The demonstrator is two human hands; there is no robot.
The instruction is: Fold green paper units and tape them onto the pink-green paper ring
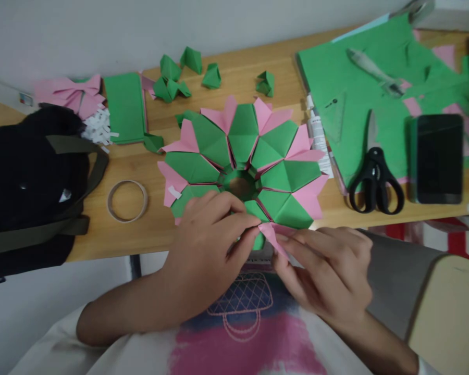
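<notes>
A ring-shaped paper flower (244, 130) of folded green and pink pieces lies on the wooden table, with a round hole at its centre. At its near edge, my left hand (214, 245) pinches the folded paper between thumb and index finger. Just to the right, my right hand (328, 265) grips a pink flap (273, 238) of the flower, thumb and fingers closed on it. Part of the flower's near left side is hidden under my left hand. A small white paper strip (174, 192) rests on a left pink petal.
Scissors (375, 179), a phone (439, 159), a glue tube (318, 138) and green sheets (336, 67) are at right. Folded green pieces (191, 60) lie behind the flower. A tape ring (127, 201), white paper bits (98, 126) and a black bag (27, 182) are at left.
</notes>
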